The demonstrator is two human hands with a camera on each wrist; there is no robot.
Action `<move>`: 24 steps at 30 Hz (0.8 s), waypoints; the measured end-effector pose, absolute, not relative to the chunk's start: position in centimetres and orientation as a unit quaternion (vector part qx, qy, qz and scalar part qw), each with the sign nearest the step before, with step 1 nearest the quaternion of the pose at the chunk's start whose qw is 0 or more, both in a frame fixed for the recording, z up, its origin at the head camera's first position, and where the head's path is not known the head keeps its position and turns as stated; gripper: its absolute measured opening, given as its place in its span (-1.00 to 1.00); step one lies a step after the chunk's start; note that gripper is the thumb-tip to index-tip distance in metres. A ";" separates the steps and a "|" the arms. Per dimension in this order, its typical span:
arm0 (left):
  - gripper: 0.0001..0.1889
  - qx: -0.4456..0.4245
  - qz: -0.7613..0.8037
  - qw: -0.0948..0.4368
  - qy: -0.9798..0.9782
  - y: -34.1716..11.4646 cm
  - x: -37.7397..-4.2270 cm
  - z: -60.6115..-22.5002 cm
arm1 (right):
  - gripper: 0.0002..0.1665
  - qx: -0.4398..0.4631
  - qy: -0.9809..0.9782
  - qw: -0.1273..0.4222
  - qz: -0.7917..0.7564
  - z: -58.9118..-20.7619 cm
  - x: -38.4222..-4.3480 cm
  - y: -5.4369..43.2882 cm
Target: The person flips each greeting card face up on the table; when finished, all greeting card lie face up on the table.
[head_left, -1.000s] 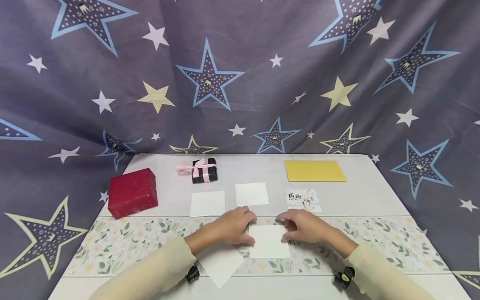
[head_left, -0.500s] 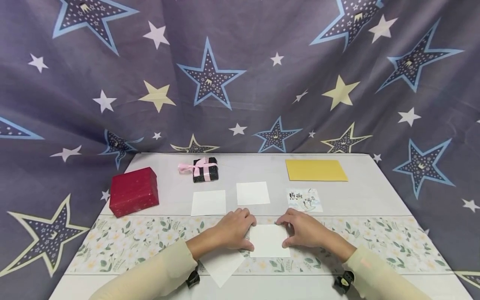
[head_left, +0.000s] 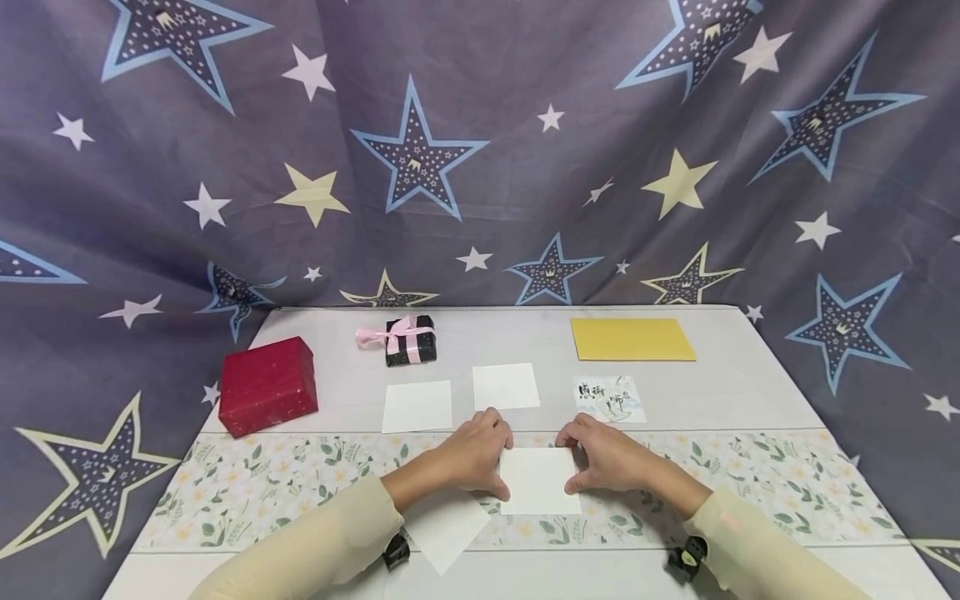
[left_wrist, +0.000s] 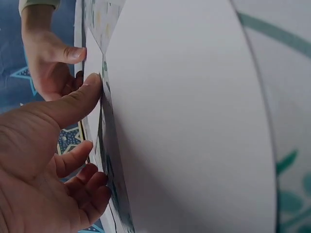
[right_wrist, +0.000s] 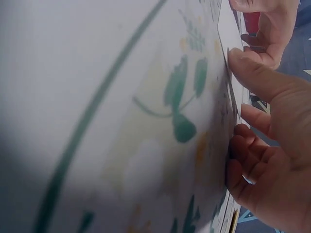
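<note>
A square white card (head_left: 540, 481) lies flat on the floral strip of the table, between both hands. My left hand (head_left: 480, 452) holds its left edge, thumb at the lower side and index finger by the far corner. Opposite it, my right hand (head_left: 603, 454) grips the right edge in the same way. The left wrist view shows the left thumb (left_wrist: 90, 87) right at the card's edge, its other fingers loosely curled. In the right wrist view, the right thumb (right_wrist: 243, 60) meets the edge too. Partly under the left forearm lies another white sheet (head_left: 446, 533), turned at an angle.
Two more white cards, a left one (head_left: 417, 407) and a middle one (head_left: 506, 386), lie beyond the hands. A printed card (head_left: 611, 399) and a yellow envelope-like rectangle (head_left: 633, 339) lie at right. A red box (head_left: 268, 386) and a black ribboned box (head_left: 410, 342) stand at left.
Both hands have closed in on the white card's sides; the right thumb has come onto its edge. The card has hardly shifted, and the other things stay put.
</note>
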State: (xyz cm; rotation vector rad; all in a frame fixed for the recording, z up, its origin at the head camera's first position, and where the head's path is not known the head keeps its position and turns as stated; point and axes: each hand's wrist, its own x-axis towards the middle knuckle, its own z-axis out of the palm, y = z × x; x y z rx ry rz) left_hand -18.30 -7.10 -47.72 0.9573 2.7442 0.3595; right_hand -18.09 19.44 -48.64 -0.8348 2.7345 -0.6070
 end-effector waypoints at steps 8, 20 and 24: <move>-0.36 0.329 0.136 0.118 0.927 -7.2 -18.7 -47.6 | -0.38 -0.287 0.917 0.111 -0.256 -48.7 -18.0 19.8; -0.79 0.328 0.267 0.109 0.899 -8.2 -19.8 -46.8 | -0.56 -0.225 0.899 0.084 -0.367 -48.6 -18.1 20.9; -0.78 0.338 0.310 0.094 0.884 -8.2 -20.0 -46.6 | -0.80 -0.212 0.889 0.086 -0.397 -48.7 -18.1 21.4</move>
